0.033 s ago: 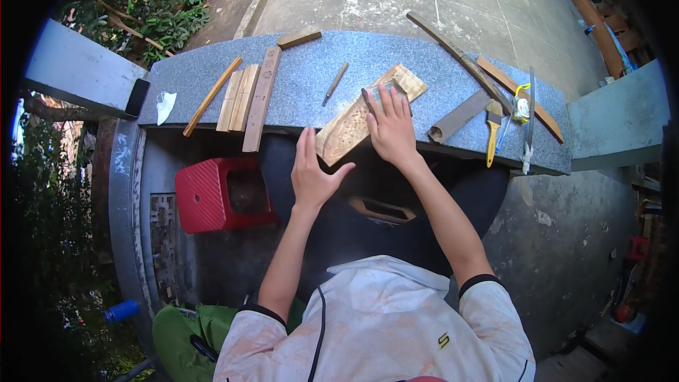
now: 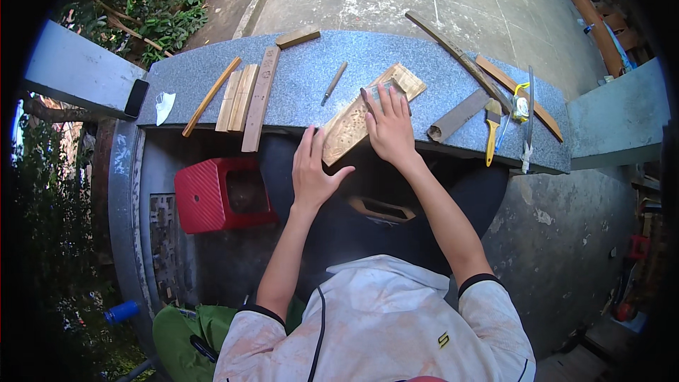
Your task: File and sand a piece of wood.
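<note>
A pale carved wooden board lies diagonally on the speckled stone bench, along its front edge. My right hand rests on a small dark flat piece atop the board's upper part, fingers spread over it. My left hand is beside the board's lower end, fingers apart and holding nothing. A slim gray-handled tool lies behind the board.
Wood strips lie at left with a phone and white mask. A dark tube, yellow brush, tape measure and long bars lie right. A red stool stands below.
The board's lower end has shifted slightly right, away from my left fingers, and its upper end slightly left. My hands have barely moved.
</note>
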Demonstrator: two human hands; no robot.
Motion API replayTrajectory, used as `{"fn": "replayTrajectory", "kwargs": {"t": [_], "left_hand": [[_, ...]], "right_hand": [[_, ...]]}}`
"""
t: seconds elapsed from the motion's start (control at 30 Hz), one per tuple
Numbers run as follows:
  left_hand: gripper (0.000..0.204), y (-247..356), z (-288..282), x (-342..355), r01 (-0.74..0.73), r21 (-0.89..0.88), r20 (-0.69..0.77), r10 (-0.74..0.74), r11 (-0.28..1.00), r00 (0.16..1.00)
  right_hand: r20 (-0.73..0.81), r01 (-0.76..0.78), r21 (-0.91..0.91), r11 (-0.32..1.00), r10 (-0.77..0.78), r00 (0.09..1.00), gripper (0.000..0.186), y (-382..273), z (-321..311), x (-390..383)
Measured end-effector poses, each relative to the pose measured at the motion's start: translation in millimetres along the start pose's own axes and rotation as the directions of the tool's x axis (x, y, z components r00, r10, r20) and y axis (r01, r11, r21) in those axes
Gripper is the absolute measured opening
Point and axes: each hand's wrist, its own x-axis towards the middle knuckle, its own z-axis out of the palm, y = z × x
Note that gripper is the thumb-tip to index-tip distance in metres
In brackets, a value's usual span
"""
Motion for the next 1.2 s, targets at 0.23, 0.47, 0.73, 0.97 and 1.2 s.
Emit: {"fn": "replayTrajectory", "kwargs": {"t": [0.23,0.47,0.73,0.97,1.2], "left_hand": [[0.071,-56,25,4,-0.356,0.039,0.147,0.347,0.934,0.926],[0.063,-36,11,9,-0.383,-0.018,0.183,0.379,0.924,0.907],[0.036,-29,-9,26,-0.114,-0.27,0.242,0.182,0.956,0.953],[0.028,-36,-17,36,-0.022,-0.355,0.266,0.124,0.935,0.956],[0.028,-31,-19,41,0.055,-0.286,0.331,0.044,0.957,0.942]], "right_hand": [[0.153,0.18,0.147,0.973,-0.202,0.967,0.055,-31,-24,-29],[-0.097,0.004,0.051,0.999,0.0,0.995,0.044,-16,-41,18],[-0.143,0.151,0.223,0.963,-0.12,0.982,0.041,-16,-51,51],[-0.091,0.334,0.317,0.887,-0.323,0.942,0.039,-57,-46,40],[-0.122,0.255,0.15,0.955,-0.238,0.963,0.037,-42,-40,56]]}}
